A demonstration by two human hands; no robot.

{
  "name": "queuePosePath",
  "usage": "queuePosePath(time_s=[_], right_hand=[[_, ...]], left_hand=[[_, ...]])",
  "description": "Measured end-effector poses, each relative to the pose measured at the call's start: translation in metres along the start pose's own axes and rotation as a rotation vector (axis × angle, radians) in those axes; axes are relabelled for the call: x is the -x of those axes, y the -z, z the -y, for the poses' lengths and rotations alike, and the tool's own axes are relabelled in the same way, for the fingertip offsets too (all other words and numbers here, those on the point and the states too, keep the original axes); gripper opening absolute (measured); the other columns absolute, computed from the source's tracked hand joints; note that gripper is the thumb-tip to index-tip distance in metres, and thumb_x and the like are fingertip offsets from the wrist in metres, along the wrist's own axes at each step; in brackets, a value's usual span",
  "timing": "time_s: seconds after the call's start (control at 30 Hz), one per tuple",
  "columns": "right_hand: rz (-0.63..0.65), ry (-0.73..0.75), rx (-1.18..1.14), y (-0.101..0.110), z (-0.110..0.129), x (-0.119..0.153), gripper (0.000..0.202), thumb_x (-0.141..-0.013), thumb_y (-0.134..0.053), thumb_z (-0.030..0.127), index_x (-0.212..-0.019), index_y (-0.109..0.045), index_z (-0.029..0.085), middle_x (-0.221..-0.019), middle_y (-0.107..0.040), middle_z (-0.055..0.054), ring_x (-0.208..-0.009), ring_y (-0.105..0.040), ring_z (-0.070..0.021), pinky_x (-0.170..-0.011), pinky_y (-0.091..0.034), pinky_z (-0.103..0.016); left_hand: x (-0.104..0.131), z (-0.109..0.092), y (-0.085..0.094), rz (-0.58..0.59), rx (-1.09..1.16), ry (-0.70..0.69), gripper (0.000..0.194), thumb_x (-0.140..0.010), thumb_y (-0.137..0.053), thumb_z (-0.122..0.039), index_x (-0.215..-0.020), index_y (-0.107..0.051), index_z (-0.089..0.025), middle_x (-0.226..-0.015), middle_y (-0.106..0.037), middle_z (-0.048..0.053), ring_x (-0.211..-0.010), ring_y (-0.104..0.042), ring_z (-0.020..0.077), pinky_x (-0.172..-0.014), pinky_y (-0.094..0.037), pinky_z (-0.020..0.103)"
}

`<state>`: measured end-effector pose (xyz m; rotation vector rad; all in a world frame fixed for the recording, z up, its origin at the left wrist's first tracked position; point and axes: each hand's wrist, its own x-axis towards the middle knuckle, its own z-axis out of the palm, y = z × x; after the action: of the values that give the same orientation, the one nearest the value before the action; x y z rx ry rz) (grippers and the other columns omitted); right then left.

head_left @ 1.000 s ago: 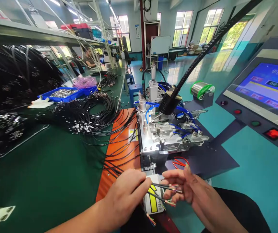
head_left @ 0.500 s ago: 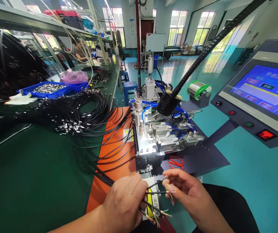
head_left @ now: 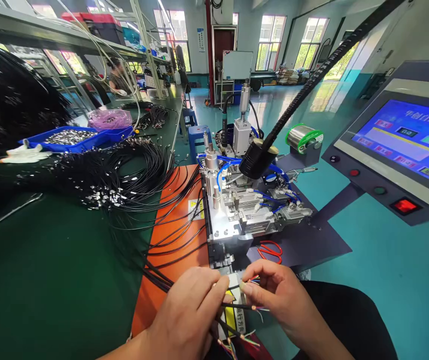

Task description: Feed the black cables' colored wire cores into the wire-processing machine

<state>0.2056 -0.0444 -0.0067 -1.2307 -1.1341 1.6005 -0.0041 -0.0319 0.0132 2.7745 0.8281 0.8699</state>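
Observation:
Several black cables [head_left: 237, 306] pass through my left hand [head_left: 195, 307], which is closed around them. Their stripped ends stick out to the right, with thin coloured wires [head_left: 233, 345] fanned out below the hand. My right hand [head_left: 280, 295] pinches one cable just behind its coloured wire ends [head_left: 254, 281] between thumb and forefinger. Just below those fingers, another cable's bared end hangs free. Both hands are over a white and yellow label [head_left: 239, 320] at the front of the soldering machine [head_left: 255, 200].
Red-handled scissors [head_left: 270, 250] lie on the machine's dark base. A solder spool [head_left: 304, 138], a black flexible lamp [head_left: 257, 159] and a control screen [head_left: 402, 137] stand around it. On the green table [head_left: 49, 280] are cable bundles [head_left: 143, 170] and a blue tray [head_left: 64, 145]. A person [head_left: 117, 80] sits farther back.
My right hand has shifted left, closer to my left hand, and now pinches only the upper cable; the one below has come free. The machine's upright cylinder has moved right.

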Motion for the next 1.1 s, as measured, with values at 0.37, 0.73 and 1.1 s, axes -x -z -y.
queuePosePath(time_s=[0.37, 0.73, 1.1], right_hand=[[-0.099, 0.047, 0.02, -0.013, -0.005, -0.005, 0.016, -0.077, -0.08, 0.03, -0.077, -0.07, 0.017, -0.065, -0.063, 0.001, -0.06, -0.054, -0.0119, -0.056, -0.041, -0.021], [-0.069, -0.034, 0.067, 0.001, -0.011, -0.009, 0.011, -0.081, -0.075, 0.028, -0.083, -0.072, 0.017, -0.073, -0.068, 0.0, -0.068, -0.059, -0.0145, -0.063, -0.045, -0.023], [-0.039, -0.058, 0.149, 0.005, -0.001, -0.011, 0.016, -0.082, -0.073, 0.032, -0.083, -0.073, 0.017, -0.072, -0.066, -0.001, -0.068, -0.056, -0.0152, -0.063, -0.043, -0.025]], left_hand=[[0.002, 0.005, -0.009, 0.081, 0.11, 0.066, 0.015, -0.097, -0.037, -0.013, -0.099, -0.052, -0.016, -0.079, -0.057, 0.005, -0.063, -0.051, 0.0175, -0.055, -0.043, 0.026], [0.01, 0.012, -0.032, -0.001, -0.047, 0.037, 0.022, -0.098, -0.037, -0.01, -0.083, -0.051, -0.018, -0.068, -0.053, 0.002, -0.057, -0.047, 0.0167, -0.052, -0.033, 0.03], [0.008, 0.015, -0.033, -0.004, -0.039, 0.033, 0.02, -0.097, -0.041, -0.009, -0.083, -0.051, -0.017, -0.07, -0.051, 0.002, -0.059, -0.046, 0.017, -0.053, -0.033, 0.031]])
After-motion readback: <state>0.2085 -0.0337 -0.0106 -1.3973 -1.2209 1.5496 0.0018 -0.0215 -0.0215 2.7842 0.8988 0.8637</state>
